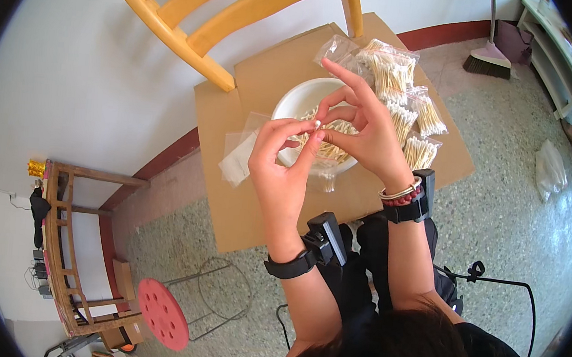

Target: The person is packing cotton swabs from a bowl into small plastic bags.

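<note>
Above a white bowl [284, 103], both my hands meet at a cotton swab [317, 124] whose white tip shows between the fingers. The thumb and index finger of my left hand [283, 150] are pinched together on it. My right hand [370, 130] pinches at the same spot, with one finger stretched up and away; most of the swab is hidden by the fingers. Many loose cotton swabs [332, 153] lie in the bowl below. Right of the bowl, filled clear bags of cotton swabs [392, 72] are piled up.
Brown cardboard [235, 218] covers the surface under the bowl. A clear bag [238, 161] lies at its left. Behind stands a wooden chair [167, 25]; a red stool [162, 314] is at lower left. A broom [489, 60] leans at the far right.
</note>
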The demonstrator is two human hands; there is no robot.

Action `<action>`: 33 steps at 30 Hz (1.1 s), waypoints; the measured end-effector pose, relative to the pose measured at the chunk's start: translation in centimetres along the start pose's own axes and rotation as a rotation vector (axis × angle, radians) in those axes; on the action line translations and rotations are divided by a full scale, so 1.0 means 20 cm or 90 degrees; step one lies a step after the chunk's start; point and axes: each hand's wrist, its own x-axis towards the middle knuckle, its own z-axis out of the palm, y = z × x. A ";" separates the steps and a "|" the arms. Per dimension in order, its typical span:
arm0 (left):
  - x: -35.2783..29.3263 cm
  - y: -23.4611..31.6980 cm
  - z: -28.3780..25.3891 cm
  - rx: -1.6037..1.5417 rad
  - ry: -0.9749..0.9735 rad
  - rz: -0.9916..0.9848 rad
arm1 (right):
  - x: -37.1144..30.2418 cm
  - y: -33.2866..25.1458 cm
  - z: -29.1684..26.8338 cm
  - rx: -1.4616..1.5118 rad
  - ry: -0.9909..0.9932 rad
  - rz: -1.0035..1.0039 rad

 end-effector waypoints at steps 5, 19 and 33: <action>0.00 -0.02 0.01 -0.087 -0.010 -0.017 | 0.00 -0.01 -0.03 -0.045 -0.023 -0.012; 0.00 0.05 -0.07 -0.292 0.000 -0.091 | 0.00 -0.08 -0.04 0.110 -0.031 0.062; 0.01 0.01 0.00 0.007 -0.072 -0.054 | 0.00 -0.01 -0.04 0.040 -0.101 0.030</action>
